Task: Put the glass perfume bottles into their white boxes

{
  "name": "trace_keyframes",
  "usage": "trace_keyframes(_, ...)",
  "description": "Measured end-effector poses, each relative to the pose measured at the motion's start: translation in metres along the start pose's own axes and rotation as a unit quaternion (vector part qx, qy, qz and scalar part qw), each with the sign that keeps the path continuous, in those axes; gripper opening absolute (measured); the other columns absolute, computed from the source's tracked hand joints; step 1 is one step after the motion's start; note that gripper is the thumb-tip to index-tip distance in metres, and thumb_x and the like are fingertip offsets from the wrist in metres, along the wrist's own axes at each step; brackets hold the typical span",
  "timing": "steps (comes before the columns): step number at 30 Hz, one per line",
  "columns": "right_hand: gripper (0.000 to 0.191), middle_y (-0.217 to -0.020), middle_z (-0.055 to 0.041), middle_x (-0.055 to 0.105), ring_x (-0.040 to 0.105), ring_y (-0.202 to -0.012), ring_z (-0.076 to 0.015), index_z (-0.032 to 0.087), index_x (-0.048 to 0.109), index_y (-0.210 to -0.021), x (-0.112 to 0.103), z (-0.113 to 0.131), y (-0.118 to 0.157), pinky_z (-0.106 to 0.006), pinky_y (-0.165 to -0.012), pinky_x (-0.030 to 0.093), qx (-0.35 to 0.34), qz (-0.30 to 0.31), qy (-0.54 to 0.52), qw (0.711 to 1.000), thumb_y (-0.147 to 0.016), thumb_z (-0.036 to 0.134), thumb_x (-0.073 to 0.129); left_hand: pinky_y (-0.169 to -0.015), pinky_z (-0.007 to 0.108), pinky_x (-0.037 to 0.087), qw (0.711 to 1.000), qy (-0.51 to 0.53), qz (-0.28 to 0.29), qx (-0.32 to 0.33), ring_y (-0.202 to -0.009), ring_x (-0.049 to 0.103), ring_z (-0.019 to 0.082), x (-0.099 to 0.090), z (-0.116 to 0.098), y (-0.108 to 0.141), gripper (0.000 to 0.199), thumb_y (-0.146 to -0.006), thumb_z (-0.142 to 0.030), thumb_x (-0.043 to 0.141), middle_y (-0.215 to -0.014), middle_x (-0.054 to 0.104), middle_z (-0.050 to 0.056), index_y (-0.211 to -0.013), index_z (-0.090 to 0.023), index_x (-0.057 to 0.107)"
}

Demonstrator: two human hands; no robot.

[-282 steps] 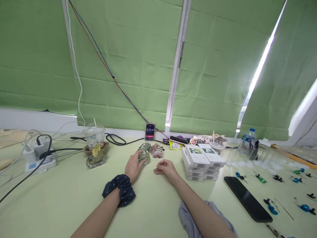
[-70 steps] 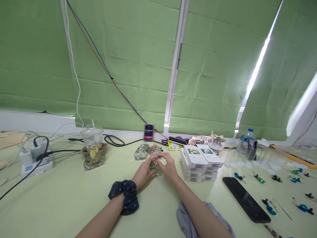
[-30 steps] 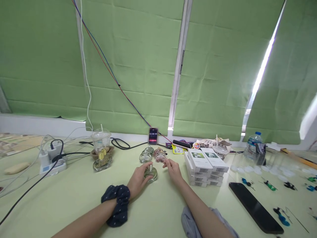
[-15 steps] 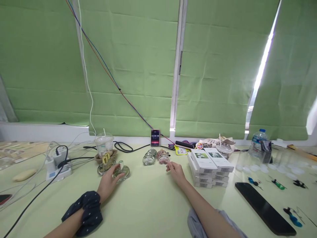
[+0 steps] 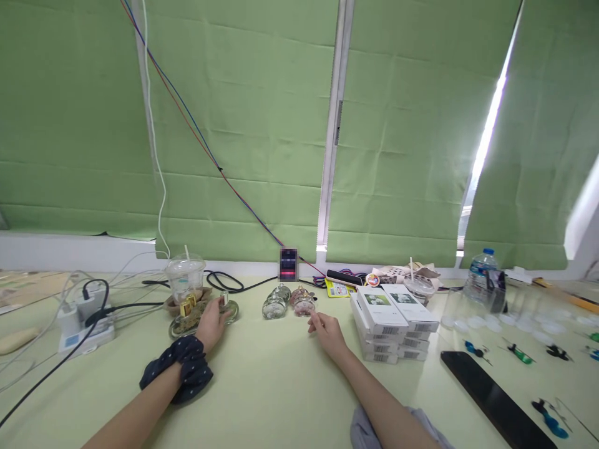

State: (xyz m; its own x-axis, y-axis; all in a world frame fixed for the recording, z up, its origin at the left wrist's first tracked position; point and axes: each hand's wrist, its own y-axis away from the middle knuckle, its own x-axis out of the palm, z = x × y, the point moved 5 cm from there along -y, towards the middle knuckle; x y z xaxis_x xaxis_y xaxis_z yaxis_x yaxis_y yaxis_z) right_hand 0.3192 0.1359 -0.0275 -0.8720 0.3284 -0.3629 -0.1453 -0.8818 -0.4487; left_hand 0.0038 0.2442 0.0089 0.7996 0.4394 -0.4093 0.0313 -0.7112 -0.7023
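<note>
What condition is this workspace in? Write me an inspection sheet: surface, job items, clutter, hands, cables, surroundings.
Surface: pale yellow-green table, in use from side to side.
Job items: silver-capped bottle beside gold-capped bottles; greenish bottles and pinkish bottles grouped further right.
Clutter: drink cup behind the gold caps; stacked white boxes, black phone and small blue and green parts on the right.
Hands: left hand, fingers on the silver-capped bottle; right hand, fingers loosely curled near the pinkish bottles, nothing seen in them.
Cables: several tangled around the power strip; black cable along the back.
Surroundings: green blinds behind, lowered.
</note>
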Motion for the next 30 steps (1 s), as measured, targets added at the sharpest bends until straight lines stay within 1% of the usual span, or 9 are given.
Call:
trace_keyframes(3,0.062,-0.065,-0.0066,0.067,0.060,-0.063,-0.0164,0.014,0.064,-0.071,0.002,-0.001,-0.001,-0.024,-0.063,0.041,0.003,0.008,0.003,1.000,-0.088,0.062,0.030,-0.082,0.053,0.051,0.999,-0.036,-0.017,0.013,-0.094,0.063,0.032,0.002,-0.001,-0.001,0.019,-0.069,-0.027,0.053,-0.085,0.064,0.010,-0.086,-0.021,0.047)
trace_keyframes(7,0.062,-0.066,-0.0075,0.067,0.062,-0.064,-0.0172,0.014,0.065,-0.072,0.003,-0.005,-0.001,-0.025,-0.064,0.042,0.008,0.015,0.007,1.000,-0.088,0.062,0.031,-0.099,0.058,0.038,0.996,-0.072,-0.041,0.046,-0.121,0.046,0.036,0.002,-0.016,0.006,0.038,-0.070,-0.017,0.049,-0.117,0.053,0.020,-0.108,-0.014,0.047)
trace_keyframes(9,0.062,-0.066,-0.0080,0.068,0.062,-0.065,-0.0176,0.013,0.066,-0.072,0.004,-0.006,-0.001,-0.025,-0.065,0.043,0.010,0.016,0.007,1.000,-0.088,0.061,0.031,-0.106,0.053,0.032,0.992,-0.080,-0.012,0.099,-0.128,0.038,0.033,0.012,-0.033,0.013,0.044,-0.073,-0.017,0.049,-0.129,0.045,0.018,-0.117,-0.015,0.046)
trace_keyframes(12,0.061,-0.066,-0.0083,0.068,0.062,-0.064,-0.0179,0.013,0.066,-0.073,0.004,-0.006,-0.001,-0.026,-0.066,0.044,0.006,0.017,0.008,1.000,-0.088,0.061,0.032,-0.106,0.049,0.033,0.974,-0.075,0.109,0.184,-0.125,0.041,0.031,0.045,-0.059,0.029,0.047,-0.080,-0.027,0.050,-0.130,0.043,0.015,-0.126,-0.018,0.043)
trace_keyframes(15,0.059,-0.064,-0.0079,0.067,0.062,-0.061,-0.0177,0.013,0.066,-0.072,0.004,-0.007,0.000,-0.026,-0.065,0.044,0.007,0.018,0.014,1.000,-0.088,0.060,0.033,-0.102,0.049,0.037,0.983,-0.038,0.144,0.109,-0.120,0.043,0.031,0.078,-0.066,0.037,0.055,-0.080,-0.034,0.053,-0.122,0.043,0.014,-0.130,-0.017,0.038)
trace_keyframes(18,0.058,-0.063,-0.0072,0.067,0.062,-0.061,-0.0169,0.013,0.066,-0.072,0.005,-0.009,-0.001,-0.025,-0.063,0.044,0.012,0.016,0.025,0.999,-0.089,0.058,0.033,-0.098,0.052,0.038,0.994,0.003,0.100,0.045,-0.109,0.047,0.031,0.095,-0.065,0.036,0.053,-0.076,-0.033,0.056,-0.109,0.046,0.010,-0.125,-0.019,0.042)
trace_keyframes(22,0.057,-0.064,-0.0069,0.068,0.062,-0.061,-0.0161,0.013,0.066,-0.073,0.006,-0.013,-0.004,-0.024,-0.063,0.044,0.014,0.016,0.037,0.999,-0.089,0.057,0.033,-0.093,0.052,0.040,0.997,0.048,0.060,0.003,-0.101,0.049,0.032,0.098,-0.059,0.032,0.047,-0.069,-0.036,0.061,-0.101,0.048,0.010,-0.110,-0.017,0.050)
trace_keyframes(27,0.051,-0.064,-0.0065,0.068,0.062,-0.062,-0.0163,0.014,0.066,-0.073,0.006,-0.012,-0.003,-0.024,-0.063,0.044,0.017,0.019,0.033,0.999,-0.089,0.052,0.037,-0.086,0.050,0.043,0.995,0.057,0.077,-0.015,-0.091,0.053,0.030,0.095,-0.059,0.035,0.047,-0.061,-0.040,0.067,-0.092,0.052,0.007,-0.100,-0.017,0.051)
trace_keyframes(30,0.046,-0.064,-0.0066,0.068,0.061,-0.061,-0.0163,0.014,0.065,-0.073,0.005,-0.011,-0.002,-0.024,-0.063,0.044,0.018,0.019,0.031,0.999,-0.088,0.049,0.040,-0.074,0.041,0.048,0.991,0.073,0.104,-0.026,-0.077,0.056,0.024,0.093,-0.064,0.039,0.050,-0.064,-0.043,0.066,-0.080,0.053,0.002,-0.104,-0.018,0.049)
